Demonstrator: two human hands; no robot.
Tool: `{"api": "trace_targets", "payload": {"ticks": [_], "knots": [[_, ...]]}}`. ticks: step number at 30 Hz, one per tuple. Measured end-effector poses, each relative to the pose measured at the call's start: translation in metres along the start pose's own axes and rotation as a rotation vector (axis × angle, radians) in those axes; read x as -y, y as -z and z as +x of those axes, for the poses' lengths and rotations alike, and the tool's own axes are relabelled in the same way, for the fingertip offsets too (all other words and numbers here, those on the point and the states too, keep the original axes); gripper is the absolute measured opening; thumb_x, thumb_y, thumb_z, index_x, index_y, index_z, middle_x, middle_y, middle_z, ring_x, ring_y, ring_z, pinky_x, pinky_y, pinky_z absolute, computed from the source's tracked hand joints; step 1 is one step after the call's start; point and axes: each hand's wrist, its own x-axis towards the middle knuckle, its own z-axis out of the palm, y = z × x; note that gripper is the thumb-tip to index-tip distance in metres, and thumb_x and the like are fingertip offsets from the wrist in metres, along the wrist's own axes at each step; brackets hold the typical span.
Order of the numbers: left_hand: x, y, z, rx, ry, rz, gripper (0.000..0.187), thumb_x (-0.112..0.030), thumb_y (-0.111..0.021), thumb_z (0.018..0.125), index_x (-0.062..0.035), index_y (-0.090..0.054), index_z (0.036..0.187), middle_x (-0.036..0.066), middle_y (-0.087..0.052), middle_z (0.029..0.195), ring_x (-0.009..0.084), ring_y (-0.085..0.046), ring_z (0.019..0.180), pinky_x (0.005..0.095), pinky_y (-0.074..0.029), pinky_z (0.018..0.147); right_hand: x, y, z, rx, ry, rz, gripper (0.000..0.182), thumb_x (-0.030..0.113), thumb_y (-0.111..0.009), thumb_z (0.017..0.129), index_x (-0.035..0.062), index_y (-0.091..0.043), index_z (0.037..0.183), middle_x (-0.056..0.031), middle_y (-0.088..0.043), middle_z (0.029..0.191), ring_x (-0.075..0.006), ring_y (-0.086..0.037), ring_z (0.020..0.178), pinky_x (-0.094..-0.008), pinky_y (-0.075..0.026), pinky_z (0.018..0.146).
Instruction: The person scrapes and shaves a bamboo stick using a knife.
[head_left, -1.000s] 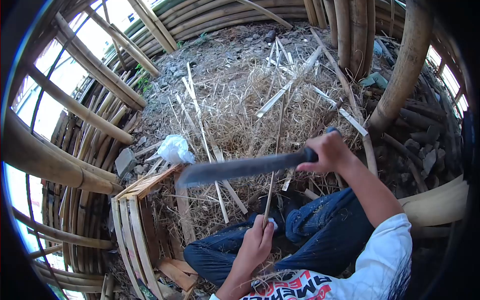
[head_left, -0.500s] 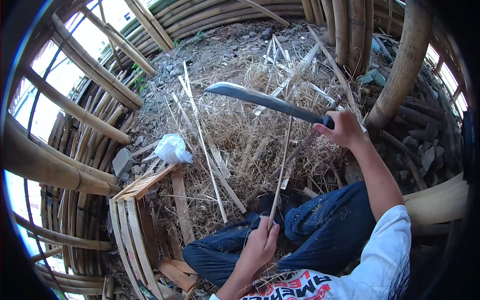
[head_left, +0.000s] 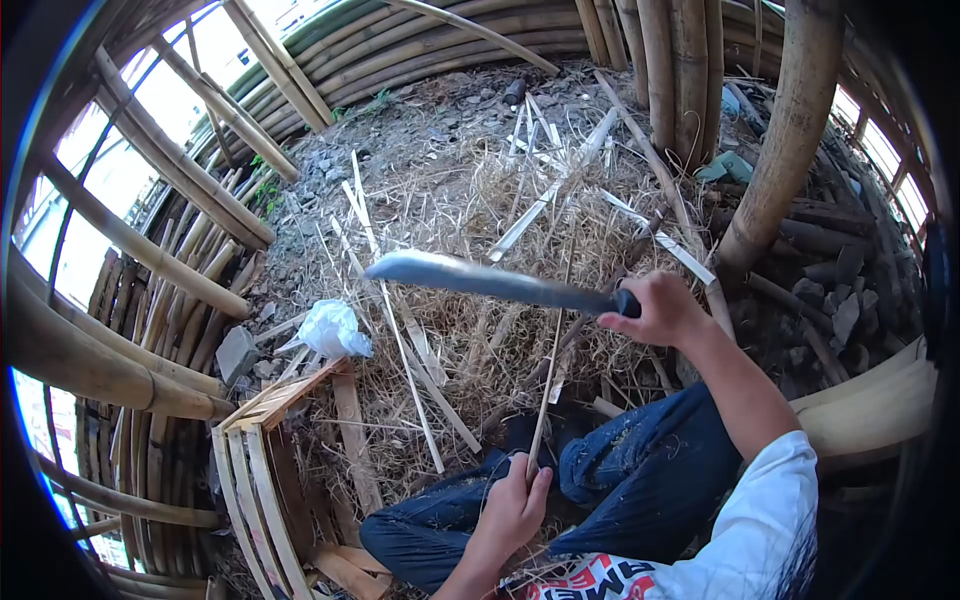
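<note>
A machete (head_left: 490, 281) with a long, slightly curved blade and a dark handle is gripped in my right hand (head_left: 660, 310). Its blade points left, crossing in view over a thin bamboo strip (head_left: 549, 372). My left hand (head_left: 512, 508) is closed round the lower end of that strip, near my lap. From there the strip rises away from me between my knees, its far end over the shavings. My bent legs in dark blue trousers (head_left: 650, 470) lie on both sides of it, specked with shavings.
Curly bamboo shavings (head_left: 480, 350) and loose pale strips (head_left: 405, 345) cover the ground ahead. To the left stand a slatted wooden crate (head_left: 262, 490) and a crumpled white plastic bag (head_left: 335, 328). Bamboo posts (head_left: 795, 130) rise on the right, and stacked bamboo poles line the back.
My right hand and the machete have moved down and slightly left, bringing the blade lower across the strip. The view has shifted a little. My left hand still holds the strip.
</note>
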Motion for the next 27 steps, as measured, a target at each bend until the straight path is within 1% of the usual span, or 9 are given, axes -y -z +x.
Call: {"api": "trace_targets", "payload": {"ticks": [3,8,10,12,13,16,21,24,27], "knots": [[-0.006,0.003,0.001,0.031,-0.001,-0.025,0.026,-0.026,-0.050,0.099,-0.0021,-0.043,0.093,0.025,-0.054,0.065,0.0492,-0.055,0.066,0.0506,-0.040,0.056,-0.002,-0.006,0.005,0.006,0.067,-0.089,0.069,0.075,-0.058,0.076,0.0080,-0.061,0.061,-0.0114,-0.061,0.056,-0.0274,-0.066,0.055,-0.0407,-0.054,0.059],[0.010,-0.010,0.004,0.011,-0.038,0.017,0.026,-0.026,-0.051,0.099,-0.0022,-0.043,0.093,0.024,-0.055,0.065,0.0484,-0.056,0.066,0.0509,-0.041,0.056,-0.034,-0.010,0.008,-0.001,-0.209,-0.063,0.071,0.076,-0.053,0.079,0.0076,-0.062,0.063,-0.0097,-0.061,0.056,-0.0268,-0.067,0.058,-0.0412,-0.054,0.061],[0.007,-0.009,0.003,0.025,-0.026,-0.014,0.026,-0.026,-0.052,0.098,-0.0019,-0.044,0.093,0.025,-0.055,0.066,0.0488,-0.057,0.068,0.0500,-0.042,0.057,-0.026,-0.007,-0.001,0.043,-0.207,-0.059,0.071,0.076,-0.053,0.079,0.0076,-0.063,0.064,-0.0113,-0.063,0.059,-0.0284,-0.067,0.061,-0.0419,-0.055,0.064],[0.006,-0.005,0.003,0.035,-0.012,-0.033,0.026,-0.025,-0.052,0.098,-0.0011,-0.045,0.091,0.017,-0.052,0.063,0.0311,-0.054,0.056,0.0384,-0.042,0.056,-0.010,-0.001,-0.007,0.076,-0.103,-0.066,0.070,0.076,-0.054,0.077,0.0080,-0.063,0.064,-0.0126,-0.063,0.060,-0.0309,-0.068,0.064,-0.0424,-0.055,0.066],[0.003,-0.002,0.003,0.036,-0.003,-0.048,0.027,-0.026,-0.052,0.098,-0.0009,-0.045,0.090,0.016,-0.052,0.062,0.0301,-0.055,0.056,0.0388,-0.042,0.055,-0.004,0.002,-0.007,0.065,-0.066,-0.092,0.070,0.077,-0.056,0.075,0.0081,-0.064,0.065,-0.0138,-0.063,0.061,-0.0326,-0.068,0.065,-0.0424,-0.054,0.066],[0.000,-0.001,0.004,0.015,-0.010,-0.028,0.027,-0.026,-0.052,0.098,-0.0011,-0.046,0.091,0.017,-0.052,0.062,0.0313,-0.055,0.056,0.0392,-0.042,0.055,-0.022,-0.006,0.005,0.064,-0.086,-0.134,0.072,0.079,-0.054,0.074,0.0080,-0.064,0.065,-0.0140,-0.063,0.061,-0.0328,-0.067,0.065,-0.0426,-0.054,0.065],[0.021,-0.010,0.011,0.030,0.059,-0.002,0.031,-0.030,-0.054,0.096,-0.0011,-0.046,0.092,0.018,-0.055,0.064,0.0347,-0.057,0.059,0.0403,-0.044,0.058,-0.036,-0.018,0.007,0.222,-0.381,-0.065,0.072,0.078,-0.057,0.072,0.0072,-0.065,0.068,-0.0150,-0.064,0.065,-0.0341,-0.068,0.073,-0.0454,-0.053,0.071],[0.022,-0.010,0.011,0.060,0.073,-0.046,0.033,-0.032,-0.056,0.095,-0.0009,-0.046,0.092,0.019,-0.055,0.065,0.0332,-0.055,0.059,0.0402,-0.044,0.058,-0.026,-0.017,-0.004,0.228,-0.191,-0.213,0.072,0.079,-0.057,0.071,0.0076,-0.066,0.074,-0.0138,-0.066,0.070,-0.0334,-0.068,0.075,-0.0440,-0.054,0.074],[0.023,-0.010,0.014,0.044,0.031,-0.062,0.035,-0.033,-0.058,0.094,-0.0006,-0.046,0.091,0.018,-0.054,0.065,0.0307,-0.052,0.058,0.0396,-0.043,0.058,0.001,-0.020,-0.002,0.271,-0.100,-0.254,0.055,0.063,-0.068,0.069,0.0092,-0.067,0.079,-0.0146,-0.068,0.074,-0.0325,-0.068,0.077,-0.0437,-0.054,0.075]]}}
